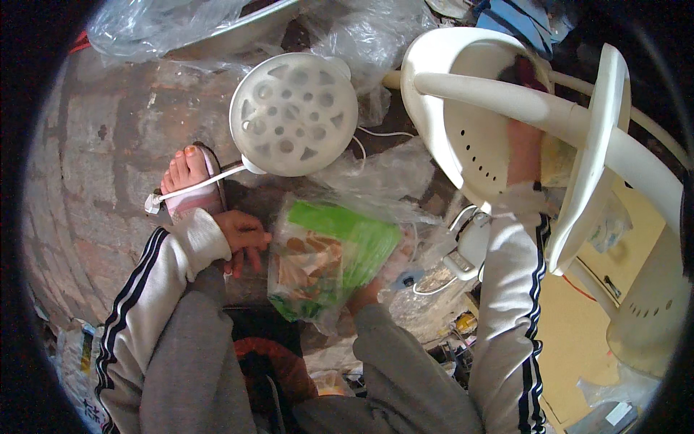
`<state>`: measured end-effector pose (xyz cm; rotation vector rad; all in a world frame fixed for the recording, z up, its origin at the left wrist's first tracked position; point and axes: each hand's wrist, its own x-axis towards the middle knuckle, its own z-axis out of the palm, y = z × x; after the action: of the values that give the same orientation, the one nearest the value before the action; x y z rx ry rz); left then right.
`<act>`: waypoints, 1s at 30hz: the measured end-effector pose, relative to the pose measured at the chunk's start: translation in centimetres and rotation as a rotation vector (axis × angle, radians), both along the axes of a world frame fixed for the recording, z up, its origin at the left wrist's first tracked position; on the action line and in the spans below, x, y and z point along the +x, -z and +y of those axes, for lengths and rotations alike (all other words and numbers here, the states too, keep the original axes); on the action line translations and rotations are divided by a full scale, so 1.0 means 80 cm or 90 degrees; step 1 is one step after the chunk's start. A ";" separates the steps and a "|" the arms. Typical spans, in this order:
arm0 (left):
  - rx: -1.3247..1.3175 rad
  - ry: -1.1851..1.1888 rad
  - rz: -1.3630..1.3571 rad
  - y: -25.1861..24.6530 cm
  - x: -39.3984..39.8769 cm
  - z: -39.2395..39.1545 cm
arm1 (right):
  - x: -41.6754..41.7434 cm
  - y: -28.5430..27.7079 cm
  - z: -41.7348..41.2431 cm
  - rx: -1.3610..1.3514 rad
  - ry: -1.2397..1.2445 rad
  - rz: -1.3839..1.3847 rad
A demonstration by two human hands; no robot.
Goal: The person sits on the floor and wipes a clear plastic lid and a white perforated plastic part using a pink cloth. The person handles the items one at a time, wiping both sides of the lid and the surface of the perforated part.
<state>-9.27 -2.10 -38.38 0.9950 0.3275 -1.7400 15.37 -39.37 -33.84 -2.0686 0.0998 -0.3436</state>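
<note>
My left hand (243, 241) hovers beside my left foot, its fingers loosely bent and apart, holding nothing. Just right of it lies a clear plastic bag (325, 260) with a bright green panel and brown printed or packed contents. My right forearm reaches up into a large white plastic shell (477, 135) with a row of small holes. My right hand (525, 73) is in shadow at the shell's far side, partly behind a thick white tube (499, 97); what its fingers do is hidden. A round white electric appliance (293, 114) with a frosted, perforated cover sits ahead.
A white cord with a plug (153, 203) crosses my sandalled left foot (187, 179). Crumpled clear plastic (374, 32) lies at the top. A second white plastic plate (591, 157) stands on the tube. A yellowish panel (574, 347) is at the right, over the brick floor (108, 163) at left.
</note>
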 end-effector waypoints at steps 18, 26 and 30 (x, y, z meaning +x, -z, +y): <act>0.002 -0.028 -0.015 0.004 -0.011 0.005 | -0.032 0.013 0.014 -0.307 -0.094 -0.067; -0.031 -0.053 0.022 0.013 -0.015 0.007 | 0.037 0.025 -0.011 -0.289 0.160 0.076; -0.033 -0.067 0.010 0.007 -0.012 0.008 | 0.076 0.031 -0.002 -0.329 0.201 0.160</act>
<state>-10.21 -1.46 -38.91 0.9117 0.3369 -1.6533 21.47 -39.56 -36.35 -2.6082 0.5423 -0.3205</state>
